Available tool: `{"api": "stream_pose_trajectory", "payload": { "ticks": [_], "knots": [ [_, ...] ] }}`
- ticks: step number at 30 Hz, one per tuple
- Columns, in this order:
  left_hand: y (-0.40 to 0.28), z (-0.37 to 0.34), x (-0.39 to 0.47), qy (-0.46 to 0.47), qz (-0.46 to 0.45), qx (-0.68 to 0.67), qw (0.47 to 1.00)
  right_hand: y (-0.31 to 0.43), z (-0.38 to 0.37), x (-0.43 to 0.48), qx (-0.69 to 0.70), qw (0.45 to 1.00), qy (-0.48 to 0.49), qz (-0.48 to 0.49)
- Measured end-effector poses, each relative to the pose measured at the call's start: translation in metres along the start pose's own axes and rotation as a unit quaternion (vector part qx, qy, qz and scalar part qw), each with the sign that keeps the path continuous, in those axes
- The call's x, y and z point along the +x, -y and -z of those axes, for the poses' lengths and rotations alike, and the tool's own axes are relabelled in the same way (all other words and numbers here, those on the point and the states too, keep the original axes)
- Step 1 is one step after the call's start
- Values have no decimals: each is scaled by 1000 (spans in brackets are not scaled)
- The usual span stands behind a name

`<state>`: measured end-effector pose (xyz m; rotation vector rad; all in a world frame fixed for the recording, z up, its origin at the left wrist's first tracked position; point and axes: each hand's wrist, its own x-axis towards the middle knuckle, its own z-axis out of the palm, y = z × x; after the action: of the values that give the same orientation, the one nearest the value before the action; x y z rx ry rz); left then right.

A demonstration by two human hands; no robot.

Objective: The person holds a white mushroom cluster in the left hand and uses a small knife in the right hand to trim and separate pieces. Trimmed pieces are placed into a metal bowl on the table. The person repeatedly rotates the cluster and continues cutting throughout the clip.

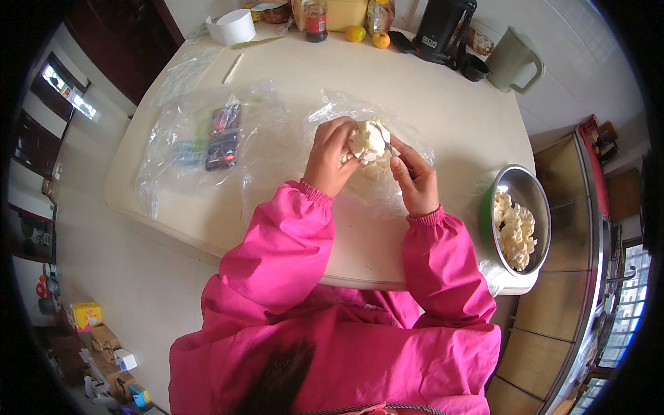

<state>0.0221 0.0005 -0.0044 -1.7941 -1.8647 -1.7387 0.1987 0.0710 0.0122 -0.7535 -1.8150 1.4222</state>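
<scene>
My left hand [332, 153] holds a piece of cauliflower [369, 139] above the middle of the table, its fingers curled round the left side. In my right hand [416, 179] is a small knife [388, 144], its blade against the right side of the florets. Beneath both hands a clear plastic bag [332, 106] lies spread on the table, with pale pieces on it. A metal bowl with a green outside [542, 218] stands at the table's right edge, and cut cauliflower florets [519, 233] lie in it.
Left on the cream table [290, 67] lie another clear plastic bag [171, 140], a dark phone-like object [224, 137] and a white stick [233, 68]. Along the back stand a paper roll [232, 27], a jar [315, 23], two round fruits [355, 34], a black appliance [441, 31] and a grey-green jug [511, 62].
</scene>
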Motion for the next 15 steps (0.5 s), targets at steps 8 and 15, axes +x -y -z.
{"api": "stream_pose_trajectory", "payload": {
  "ticks": [8, 15],
  "knots": [
    [2, 8, 5, 114, 129, -282, 944, -1, 3, 2, 9, 999, 7, 32],
    [-6, 3, 2, 57, 66, -164, 983, -1, 7, 3, 13, 1000, 11, -13]
  ]
}}
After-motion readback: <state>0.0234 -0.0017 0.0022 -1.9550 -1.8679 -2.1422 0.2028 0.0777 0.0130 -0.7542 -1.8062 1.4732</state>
